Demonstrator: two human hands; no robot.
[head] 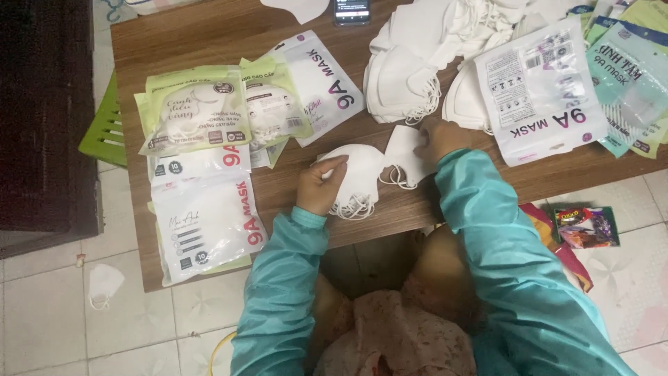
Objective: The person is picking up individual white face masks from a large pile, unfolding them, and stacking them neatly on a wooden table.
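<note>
Pinching a light, floppy stack of white masks [355, 174] at nine o'clock, the left hand [321, 184] steadies it while the right hand [442, 139] grips one soft folded mask [406, 153] at three o'clock, best taken by its edges.

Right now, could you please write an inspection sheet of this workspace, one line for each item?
Surface: low brown wooden table, mostly covered.
Job's things: small stack of white masks at the near edge; one white mask beside it.
Clutter: mask heap at the back; filled white and green packets on the left; flat white packet and more on the right; phone at the far edge.
Grippers: left hand grips the stack; right hand pinches the single mask.
Cables: nothing seen.
Surroundings: tiled floor with a dropped mask, colourful sachet, green stool.
</note>
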